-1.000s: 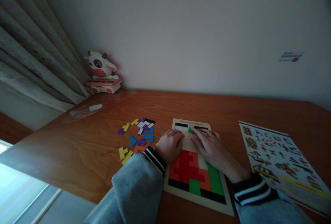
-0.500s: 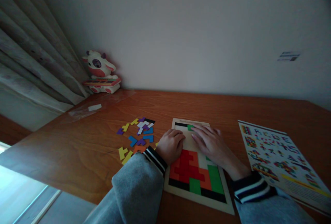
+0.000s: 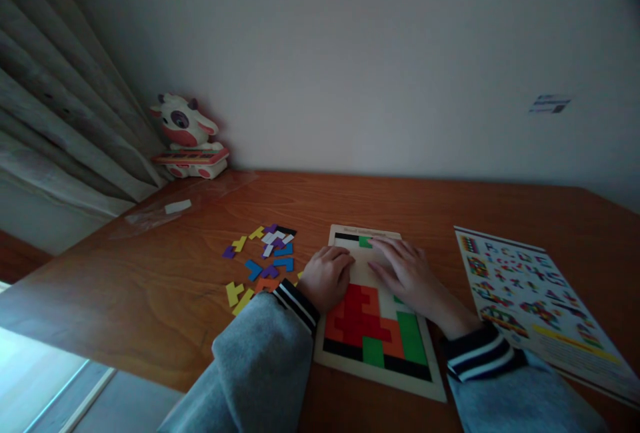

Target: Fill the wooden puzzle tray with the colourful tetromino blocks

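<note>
A wooden puzzle board [image 3: 383,386] lies in front of me, partly filled with red, orange, green and black pieces. My left hand [image 3: 327,276] rests over the board's left edge with its fingers curled in and pressed together; what is under them, if anything, is hidden. Over the right side of the board lies my right hand [image 3: 407,276], fingers stretched out and thumb apart. Its fingertips are at a green piece [image 3: 365,242] near the top, beside a black strip [image 3: 346,240]. Lower down are a red piece [image 3: 357,320] and a large green piece [image 3: 413,338].
Left of the board are scattered loose pieces, among them a yellow piece [image 3: 233,294], a blue piece [image 3: 284,264] and a purple piece [image 3: 270,272]. A printed pattern sheet [image 3: 545,306] lies on the right. At the back left corner stands a cow toy [image 3: 190,136] near a curtain [image 3: 65,100].
The view has shifted slightly, so everything appears a little further left and higher. Both hands keep nearly the same pose on the board.
</note>
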A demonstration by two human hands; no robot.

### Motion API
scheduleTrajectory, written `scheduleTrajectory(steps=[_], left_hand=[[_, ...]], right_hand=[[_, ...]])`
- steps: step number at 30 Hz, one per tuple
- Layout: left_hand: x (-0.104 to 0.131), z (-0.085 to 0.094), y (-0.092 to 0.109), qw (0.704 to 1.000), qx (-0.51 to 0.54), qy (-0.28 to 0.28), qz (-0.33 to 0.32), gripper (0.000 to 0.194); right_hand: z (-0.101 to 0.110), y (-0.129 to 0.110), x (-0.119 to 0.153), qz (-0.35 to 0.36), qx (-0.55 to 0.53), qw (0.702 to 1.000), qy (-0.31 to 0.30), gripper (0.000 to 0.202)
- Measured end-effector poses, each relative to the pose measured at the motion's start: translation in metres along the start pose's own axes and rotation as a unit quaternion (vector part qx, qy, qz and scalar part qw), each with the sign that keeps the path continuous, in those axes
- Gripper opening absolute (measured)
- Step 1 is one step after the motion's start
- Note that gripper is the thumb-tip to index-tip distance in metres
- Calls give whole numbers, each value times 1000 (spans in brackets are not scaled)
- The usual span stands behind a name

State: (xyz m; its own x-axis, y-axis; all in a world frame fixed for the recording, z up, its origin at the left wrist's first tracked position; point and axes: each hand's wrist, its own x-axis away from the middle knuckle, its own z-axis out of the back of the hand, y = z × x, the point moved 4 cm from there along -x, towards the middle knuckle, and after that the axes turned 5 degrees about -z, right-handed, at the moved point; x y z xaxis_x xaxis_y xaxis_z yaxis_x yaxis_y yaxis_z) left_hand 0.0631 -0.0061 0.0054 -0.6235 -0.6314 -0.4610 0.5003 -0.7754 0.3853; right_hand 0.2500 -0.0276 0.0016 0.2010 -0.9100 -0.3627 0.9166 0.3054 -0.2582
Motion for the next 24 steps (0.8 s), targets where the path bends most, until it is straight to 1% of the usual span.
scheduleTrajectory(steps=[3,7,10,12,16,20,22,24], left_hand=[[2,0,0,1000,-13,-16,4,23],[3,0,1,999,-37,-30,1,27],[3,-1,1,999,-42,-29,-2,29],[3,-1,1,999,-41,-25,-1,29],[3,-3,0,1000,-23,-22,4,29],[3,-3,0,1000,8,-25,16,29],[4,2,2,1000,8,-21,17,30],[6,12,2,1000,-12,-15,17,29]], right_hand=[[-1,6,5,-29,18,999,-19,54],[-3,6,13,-38,30,997,-55,53],[-5,6,20,-53,29,995,-84,54],[-4,6,24,-61,32,994,-90,55],[-2,8,34,-68,20,995,-75,54],[1,18,41,-98,-5,994,-45,49],[3,25,40,-102,-16,994,-21,46],[6,31,36,-94,-32,995,-1,44]])
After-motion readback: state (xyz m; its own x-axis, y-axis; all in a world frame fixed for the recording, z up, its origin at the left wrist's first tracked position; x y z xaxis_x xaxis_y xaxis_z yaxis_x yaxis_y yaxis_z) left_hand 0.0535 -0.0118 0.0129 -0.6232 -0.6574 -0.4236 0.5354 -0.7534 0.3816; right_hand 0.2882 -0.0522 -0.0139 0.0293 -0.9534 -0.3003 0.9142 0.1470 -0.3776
